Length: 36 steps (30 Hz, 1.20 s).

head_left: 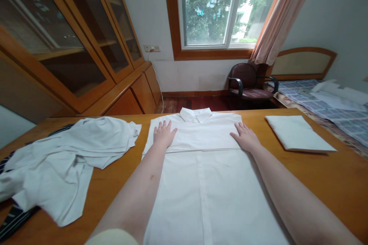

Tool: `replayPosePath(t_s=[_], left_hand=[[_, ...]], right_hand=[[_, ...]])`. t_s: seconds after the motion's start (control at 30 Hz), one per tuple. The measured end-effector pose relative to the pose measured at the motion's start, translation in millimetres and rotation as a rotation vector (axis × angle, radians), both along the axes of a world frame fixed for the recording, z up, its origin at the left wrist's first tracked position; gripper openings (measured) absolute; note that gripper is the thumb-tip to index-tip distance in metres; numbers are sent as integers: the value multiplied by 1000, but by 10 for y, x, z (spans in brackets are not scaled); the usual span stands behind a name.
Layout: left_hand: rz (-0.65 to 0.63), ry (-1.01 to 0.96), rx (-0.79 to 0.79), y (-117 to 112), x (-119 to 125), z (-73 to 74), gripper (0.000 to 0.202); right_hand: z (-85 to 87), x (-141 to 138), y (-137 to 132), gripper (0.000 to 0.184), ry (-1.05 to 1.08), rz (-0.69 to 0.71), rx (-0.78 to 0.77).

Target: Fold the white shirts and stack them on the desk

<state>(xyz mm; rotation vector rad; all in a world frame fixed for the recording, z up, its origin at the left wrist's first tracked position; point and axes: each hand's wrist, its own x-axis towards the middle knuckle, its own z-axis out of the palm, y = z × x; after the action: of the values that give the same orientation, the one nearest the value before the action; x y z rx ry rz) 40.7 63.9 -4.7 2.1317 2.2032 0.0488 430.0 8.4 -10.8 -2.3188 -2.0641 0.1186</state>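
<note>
A white collared shirt lies spread flat, front up, on a wooden table, with its collar at the far edge. A crosswise fold or seam runs over its chest, and the button strip goes down the middle. My left hand rests flat on the shirt near its left shoulder, fingers spread. On the opposite side, my right hand lies at the shirt's right edge below the shoulder, its fingers also stretched out. Neither hand grips the cloth.
Crumpled white clothing lies at the left over a dark striped cloth. A flat folded white item is on the table's right. Beyond stand a glass-door cabinet, a maroon armchair and a bed.
</note>
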Motion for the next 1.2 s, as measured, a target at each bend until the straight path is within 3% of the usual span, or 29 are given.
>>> replayPosePath(t_s=[0.1, 0.17, 0.33, 0.5, 0.67, 0.8, 0.93, 1.03, 1.2], left_hand=[[241, 3, 15, 17, -78, 7, 76], [327, 2, 2, 39, -112, 33, 79], [274, 29, 23, 85, -212, 119, 70], [306, -15, 173, 104, -344, 69, 55], [360, -185, 203, 191, -437, 18, 56], [304, -440, 393, 286, -572, -30, 55], [375, -750, 491, 355, -718, -103, 57], [452, -701, 420, 357, -777, -100, 62], [448, -443, 225, 328, -799, -40, 73]], right_hand=[[76, 48, 43, 72, 40, 10, -39], [175, 79, 117, 66, 70, 12, -67], [368, 41, 369, 48, 63, -140, -109], [217, 48, 457, 42, 54, -237, 172], [28, 266, 519, 49, 261, -321, 279], [-61, 353, 583, 54, 529, -243, 364], [-127, 366, 615, 59, 946, -169, 557], [-145, 370, 633, 68, 1135, -185, 569], [-88, 331, 631, 58, 1135, -227, 460]])
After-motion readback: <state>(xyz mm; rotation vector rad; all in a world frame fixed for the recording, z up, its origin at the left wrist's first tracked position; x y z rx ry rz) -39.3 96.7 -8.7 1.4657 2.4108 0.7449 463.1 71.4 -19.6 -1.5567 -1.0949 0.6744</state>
